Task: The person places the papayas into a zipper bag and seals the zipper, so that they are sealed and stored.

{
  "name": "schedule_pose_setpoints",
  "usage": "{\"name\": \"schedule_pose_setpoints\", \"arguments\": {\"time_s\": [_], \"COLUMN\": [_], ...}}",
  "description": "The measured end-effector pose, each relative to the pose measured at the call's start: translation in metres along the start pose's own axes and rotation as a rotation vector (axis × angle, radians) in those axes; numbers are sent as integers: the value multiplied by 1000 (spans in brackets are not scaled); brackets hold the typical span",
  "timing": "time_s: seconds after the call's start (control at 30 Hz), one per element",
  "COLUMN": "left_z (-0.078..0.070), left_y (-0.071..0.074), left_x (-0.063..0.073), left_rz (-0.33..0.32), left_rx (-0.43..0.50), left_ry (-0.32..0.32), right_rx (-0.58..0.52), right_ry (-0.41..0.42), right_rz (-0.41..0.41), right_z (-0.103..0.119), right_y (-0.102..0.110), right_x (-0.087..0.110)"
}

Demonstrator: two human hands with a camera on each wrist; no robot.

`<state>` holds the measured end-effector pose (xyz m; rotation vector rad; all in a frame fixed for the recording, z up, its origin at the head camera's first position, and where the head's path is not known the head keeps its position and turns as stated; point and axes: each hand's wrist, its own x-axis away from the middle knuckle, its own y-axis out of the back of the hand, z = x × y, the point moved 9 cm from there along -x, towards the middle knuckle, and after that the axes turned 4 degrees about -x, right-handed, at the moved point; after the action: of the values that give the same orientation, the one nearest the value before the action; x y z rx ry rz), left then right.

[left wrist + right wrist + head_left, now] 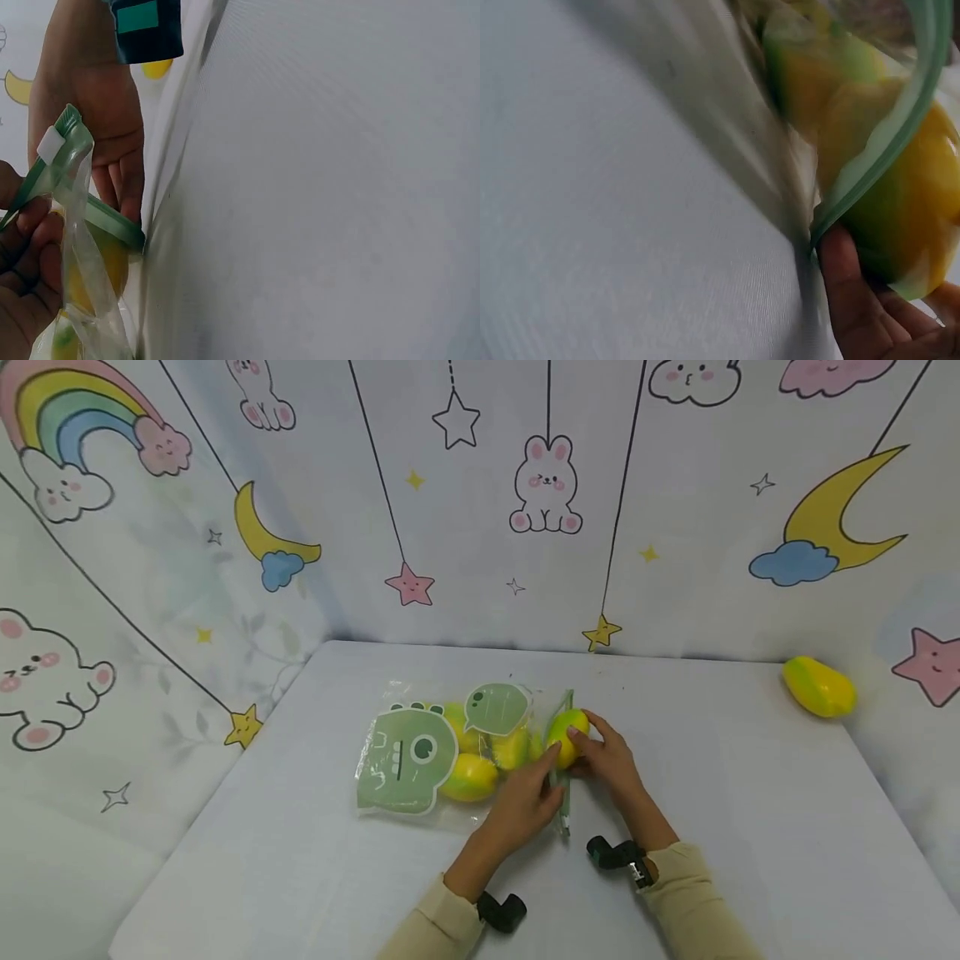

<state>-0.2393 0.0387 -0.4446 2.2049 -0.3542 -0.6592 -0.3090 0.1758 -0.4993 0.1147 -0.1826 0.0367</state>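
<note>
On the white table lies a clear zip bag (pixel 408 760) printed with a green dinosaur, several yellow-green mangoes (pixel 469 777) inside it. At its mouth on the right, my right hand (pixel 609 758) holds another mango (pixel 573 727), fingers curled round the far side. The right wrist view shows this mango (pixel 911 217) crossing the green zip edge (pixel 892 146), partly within the opening. My left hand (pixel 525 806) pinches the zip edge beside the mango. A white slider (pixel 51 145) shows on the green strip in the left wrist view. Most right fingertips are hidden behind the fruit.
One more mango (pixel 819 687) rests at the table's far right corner. Behind the table (pixel 285 827) hangs a printed white backdrop (pixel 480 527) with moons, stars and rabbits. A black wrist camera (pixel 502 912) sits on each forearm.
</note>
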Motion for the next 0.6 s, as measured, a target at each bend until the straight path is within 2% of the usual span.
{"name": "schedule_pose_setpoints", "arguments": {"time_s": [0.13, 0.3, 0.4, 0.53, 0.6], "left_z": [-1, -1, -3, -3, -3], "left_y": [-3, -4, -4, -5, -5], "left_x": [-2, -2, -3, -2, -2], "left_rz": [14, 31, 33, 41, 44], "left_rx": [15, 30, 22, 5, 3], "left_ry": [-5, -11, -27, -33, -26], "right_rx": [44, 124, 125, 107, 153], "right_ry": [22, 30, 55, 130, 176], "right_rz": [19, -88, -127, -113, -91], "right_z": [-1, 0, 1, 7, 10], "right_y": [-6, -2, -1, -5, -7], "right_x": [-1, 0, 3, 4, 5]}}
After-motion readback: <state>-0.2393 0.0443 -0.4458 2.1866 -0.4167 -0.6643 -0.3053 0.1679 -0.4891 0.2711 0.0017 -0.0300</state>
